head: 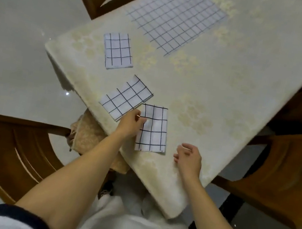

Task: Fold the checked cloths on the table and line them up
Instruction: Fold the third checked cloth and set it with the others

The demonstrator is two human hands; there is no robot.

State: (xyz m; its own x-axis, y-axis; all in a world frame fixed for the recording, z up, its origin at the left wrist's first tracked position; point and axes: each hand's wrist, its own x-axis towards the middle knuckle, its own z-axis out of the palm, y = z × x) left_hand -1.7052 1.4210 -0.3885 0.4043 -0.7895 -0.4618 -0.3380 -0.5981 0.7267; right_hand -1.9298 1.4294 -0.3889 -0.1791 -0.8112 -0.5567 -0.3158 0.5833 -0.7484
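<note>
The nearest folded checked cloth (153,132) lies on the desk (218,97), long axis running 12 to 6 o'clock, with the left hand (130,124) pinching its 9 o'clock edge and the right hand (188,160) loosely curled, empty, just off its 4 o'clock corner, so the left seems placed to shift it.

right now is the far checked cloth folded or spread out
Spread out: the far checked cloth lies flat and wide on the table, showing many grid squares, with no fold visible.
</note>
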